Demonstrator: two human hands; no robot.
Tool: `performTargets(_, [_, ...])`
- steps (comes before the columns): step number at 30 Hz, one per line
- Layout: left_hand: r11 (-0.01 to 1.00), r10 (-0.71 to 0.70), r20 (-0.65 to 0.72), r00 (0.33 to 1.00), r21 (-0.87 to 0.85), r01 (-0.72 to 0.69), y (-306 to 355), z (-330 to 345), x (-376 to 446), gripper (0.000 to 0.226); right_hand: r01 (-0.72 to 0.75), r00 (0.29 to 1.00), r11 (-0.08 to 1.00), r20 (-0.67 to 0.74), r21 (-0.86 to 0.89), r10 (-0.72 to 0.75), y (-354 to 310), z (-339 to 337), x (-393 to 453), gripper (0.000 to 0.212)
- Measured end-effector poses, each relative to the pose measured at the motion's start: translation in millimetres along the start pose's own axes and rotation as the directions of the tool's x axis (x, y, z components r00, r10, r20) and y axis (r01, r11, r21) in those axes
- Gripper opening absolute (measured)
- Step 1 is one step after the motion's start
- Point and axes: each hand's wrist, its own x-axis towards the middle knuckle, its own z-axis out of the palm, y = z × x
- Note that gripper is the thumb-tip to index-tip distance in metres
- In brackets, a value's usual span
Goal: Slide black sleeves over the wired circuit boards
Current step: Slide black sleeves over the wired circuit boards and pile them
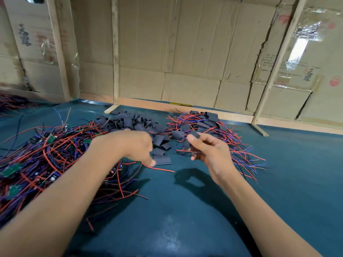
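At nine o'clock on the blue tabletop (185, 210) lies the tangle of bare wired circuit boards (42, 156), green boards half buried under red, blue and black leads. The left hand (137, 145) reaches over its edge, fingers curled downward near a loose red wire (159, 168); whether they pinch it cannot be told. Pulling one lead from that knot could drag neighbouring boards along or strain a solder joint. At twelve o'clock sits the heap of empty black sleeves (130, 123), with strays spilling toward the hands. The right hand (206, 151) pinches one black sleeve (194, 135) between thumb and fingers, held up off the tabletop; squeezed flat, its mouth may close and snag a board's corner. At two o'clock is the pile of sleeved boards (209, 125), whose trailing wires could catch the right wrist.
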Motion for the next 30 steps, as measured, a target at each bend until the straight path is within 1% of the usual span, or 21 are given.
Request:
performTargets(1, [0.995, -0.022, 0.068, 0.997, 0.102, 0.015, -4, -4, -5, 0.056, 0.005, 1.0, 1.0, -0.02, 0.004, -0.005, 0, 0, 1, 0.061])
performTargets(2, [0.984, -0.053, 0.099, 0.994, 0.176, 0.035, -10, -5, -7, 0.056, 0.005, 0.999, 1.0, -0.037, 0.001, -0.005, 0, 0, 1, 0.062])
performTargets(4, [0.97, -0.105, 0.107, 0.989, 0.228, 0.079, -19, -3, -11, 0.052, -0.011, 0.998, 1.0, -0.059, -0.028, 0.009, 3, -1, 1, 0.058])
performTargets(6, [0.975, -0.123, 0.078, 0.989, 0.195, 0.105, -29, 7, -9, 0.046, -0.033, 0.998, 0.997, -0.064, -0.074, 0.028, 4, -2, 2, 0.052])
performTargets(7, [0.98, -0.113, 0.04, 0.993, 0.167, 0.105, -33, 12, -7, 0.041, -0.04, 0.997, 0.995, -0.063, -0.089, 0.034, 5, -2, 2, 0.051])
performTargets(9, [0.991, -0.086, -0.036, 0.996, 0.104, 0.09, -40, 18, -5, 0.03, -0.052, 0.997, 0.993, -0.066, -0.102, 0.045, 4, -1, 1, 0.048])
performTargets(12, [0.998, -0.061, -0.086, 0.994, -0.022, 0.059, -49, 23, -2, 0.017, -0.064, 0.996, 0.987, -0.066, -0.148, 0.055, 4, 1, 0, 0.04])
performTargets(14, [0.997, -0.054, -0.071, 0.996, -0.06, 0.05, -50, 24, -1, 0.017, -0.072, 0.996, 0.98, -0.061, -0.188, 0.061, 4, 2, 0, 0.035])
performTargets(16, [0.998, -0.064, -0.02, 0.998, -0.008, 0.064, -49, 24, 1, 0.025, -0.072, 0.996, 0.975, -0.058, -0.208, 0.061, 4, 2, -1, 0.032])
performTargets(18, [0.996, -0.086, -0.018, 0.996, 0.019, 0.086, -47, 22, 2, 0.03, -0.072, 0.996, 0.977, -0.071, -0.203, 0.059, 3, 1, -1, 0.031])
performTargets(20, [0.997, -0.073, -0.088, 0.993, -0.027, 0.071, -46, 15, 1, 0.024, -0.073, 0.994, 0.98, -0.089, -0.184, 0.058, 2, 1, 0, 0.032])
performTargets(22, [0.986, -0.035, -0.221, 0.975, -0.168, -0.003, -42, 1, -1, 0.014, -0.08, 0.994, 0.985, -0.092, -0.153, 0.066, 1, 1, 0, 0.035])
performTargets(24, [0.941, -0.008, -0.362, 0.932, -0.319, -0.116, -37, -17, -4, 0.007, -0.088, 0.993, 0.99, -0.094, -0.114, 0.077, 1, 2, -1, 0.041])
performTargets(26, [0.876, -0.008, -0.469, 0.883, -0.429, -0.22, -31, -34, -4, 0.006, -0.1, 0.991, 0.991, -0.103, -0.093, 0.09, -1, 2, -2, 0.039])
performTargets(28, [0.824, -0.019, -0.511, 0.86, -0.495, -0.276, -29, -44, -2, 0.007, -0.107, 0.989, 0.991, -0.113, -0.083, 0.097, -4, 2, -2, 0.032])
performTargets(30, [0.806, -0.033, -0.485, 0.874, -0.53, -0.263, -28, -46, 1, 0.007, -0.109, 0.988, 0.991, -0.119, -0.072, 0.1, -5, 1, -2, 0.032])
